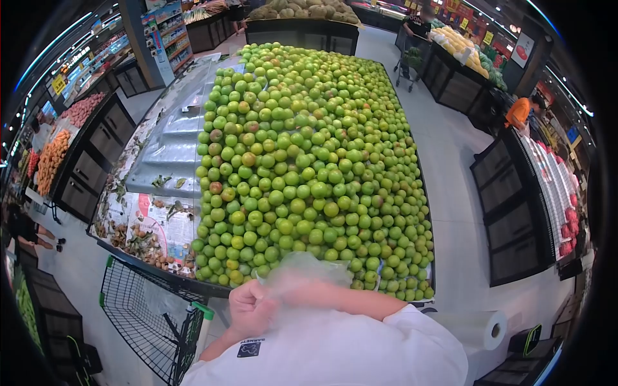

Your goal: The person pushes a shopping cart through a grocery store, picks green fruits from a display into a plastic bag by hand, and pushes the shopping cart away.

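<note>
My left hand (250, 307) is closed in a fist in front of my chest, beside a clear plastic bag (322, 269) that it seems to grip by the edge. My right hand (286, 282) reaches across to the bag, and motion smears its fingers. Part of the thin bag spreads in front of the nearest fruit. Beyond both hands, a big heap of small round green fruit (309, 161), some with a reddish-brown blush, covers most of the display stand.
An empty shopping cart (145, 321) stands at the left front. A roll of plastic bags (473, 329) is at my right. Newspaper with dry leaves (145, 238) lines the stand's left side. A person in orange (520, 112) stands at the right; another is behind a cart (407, 69).
</note>
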`<action>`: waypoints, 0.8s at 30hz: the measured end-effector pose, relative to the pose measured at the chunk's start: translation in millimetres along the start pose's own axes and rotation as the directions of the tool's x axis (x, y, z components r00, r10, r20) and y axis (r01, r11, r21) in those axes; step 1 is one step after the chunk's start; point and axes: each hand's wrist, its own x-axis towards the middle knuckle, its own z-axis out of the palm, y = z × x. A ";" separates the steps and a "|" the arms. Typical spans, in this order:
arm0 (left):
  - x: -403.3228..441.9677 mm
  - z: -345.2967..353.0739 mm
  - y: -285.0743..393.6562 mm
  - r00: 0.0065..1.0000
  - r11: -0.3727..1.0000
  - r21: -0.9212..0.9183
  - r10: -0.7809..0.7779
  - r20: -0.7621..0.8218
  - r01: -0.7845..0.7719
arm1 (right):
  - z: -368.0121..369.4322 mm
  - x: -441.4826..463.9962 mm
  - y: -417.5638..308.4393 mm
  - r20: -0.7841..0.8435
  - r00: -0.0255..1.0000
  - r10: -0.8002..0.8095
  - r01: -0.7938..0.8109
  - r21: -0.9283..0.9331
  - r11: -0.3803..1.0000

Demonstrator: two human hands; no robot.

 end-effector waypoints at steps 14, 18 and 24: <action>-2.3 3.0 -6.9 0.998 0.998 -0.011 0.060 -0.018 -0.060 | 22.9 26.2 23.9 -0.238 0.958 -0.161 0.090 -0.283 0.955; -4.6 3.3 -6.4 0.999 0.997 -0.064 0.037 -0.012 -0.037 | 26.7 23.9 29.1 -0.198 0.968 -0.156 0.119 -0.185 0.975; -4.9 2.5 -6.7 1.000 0.993 -0.120 0.025 0.015 -0.023 | 29.9 17.1 31.4 -0.278 0.923 -0.266 0.250 -0.093 0.964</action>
